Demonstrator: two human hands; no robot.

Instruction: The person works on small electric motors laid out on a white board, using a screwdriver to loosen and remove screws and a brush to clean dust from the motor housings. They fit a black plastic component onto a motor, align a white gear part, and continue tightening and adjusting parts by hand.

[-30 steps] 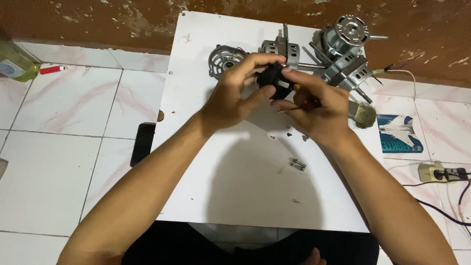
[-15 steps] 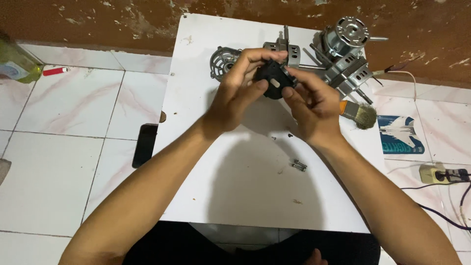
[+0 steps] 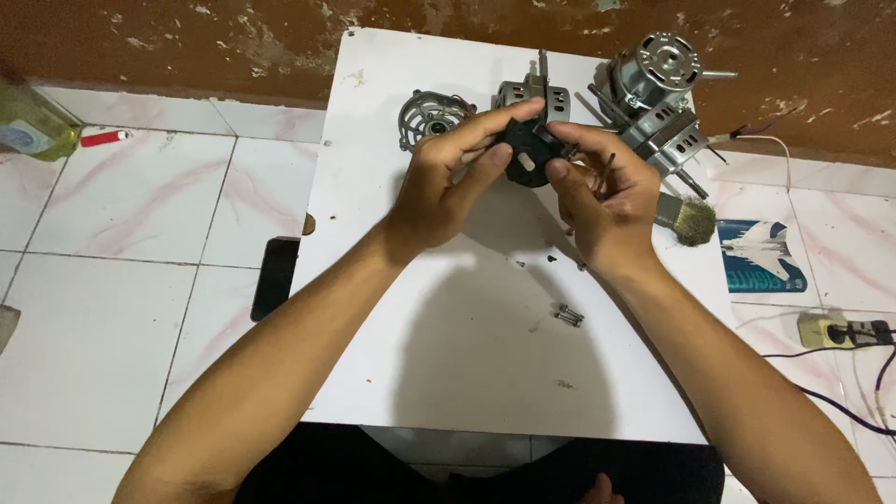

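Note:
Both my hands hold a small black round part (image 3: 529,152) above the far half of a white board (image 3: 467,355). My left hand (image 3: 448,182) grips its left side with thumb and fingers. My right hand (image 3: 602,191) pinches its right edge and also has a thin dark rod between its fingers. Just behind the part lies a grey metal motor bracket (image 3: 537,93). A round metal end cover (image 3: 429,117) sits to the left of my left hand.
Two grey electric motors (image 3: 658,89) lie at the board's far right corner, with a brush (image 3: 686,219) beside my right hand. Small screws (image 3: 567,315) rest mid-board. A black phone (image 3: 277,277) lies on the tiled floor left; a power strip (image 3: 845,331) right.
Both hands have tilted the black part, so its round face now shows toward me. The hands stay in much the same spot over the board.

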